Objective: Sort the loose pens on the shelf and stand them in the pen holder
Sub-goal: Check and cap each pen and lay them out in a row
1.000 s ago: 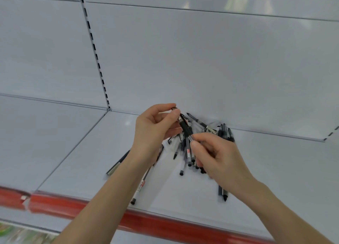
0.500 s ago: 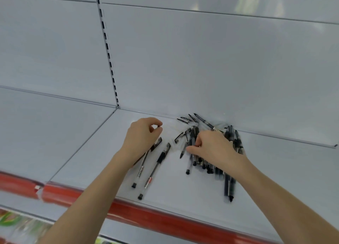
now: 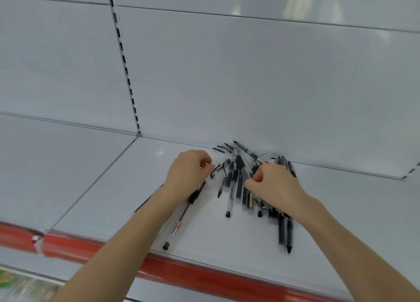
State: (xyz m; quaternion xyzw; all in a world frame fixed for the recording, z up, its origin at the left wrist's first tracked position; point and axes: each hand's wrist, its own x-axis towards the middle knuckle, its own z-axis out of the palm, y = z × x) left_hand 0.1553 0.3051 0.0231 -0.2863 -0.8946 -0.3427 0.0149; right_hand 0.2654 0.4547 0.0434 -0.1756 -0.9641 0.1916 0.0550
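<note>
Right hand (image 3: 272, 186): fingers curled tight, clamped on a dark pen (image 3: 241, 167) whose free end slants up and away from the knuckles. The hand rests on the right half of the pile of pens (image 3: 234, 188) and covers part of it. Left hand (image 3: 186, 172): fingers curled, thumb and forefinger tips together just beside the left edge of the pile; blur prevents telling whether anything is pinched between them. The two hands are near each other but apart, with several pens showing between them. A clear-barrelled pen (image 3: 178, 225) with a red label lies on the shelf (image 3: 102, 199), running from beneath the left wrist toward the front edge, capped end forward. Two black pens (image 3: 285, 231) lie side by side pointing toward the front edge, emerging from under the right wrist. The pile sits toward the rear of the shelf, its far pens fanned out against the grey back panel (image 3: 250, 86). A red strip (image 3: 181, 272) runs along the shelf front. A slotted upright (image 3: 123, 58) divides the back panel left of the pile.
</note>
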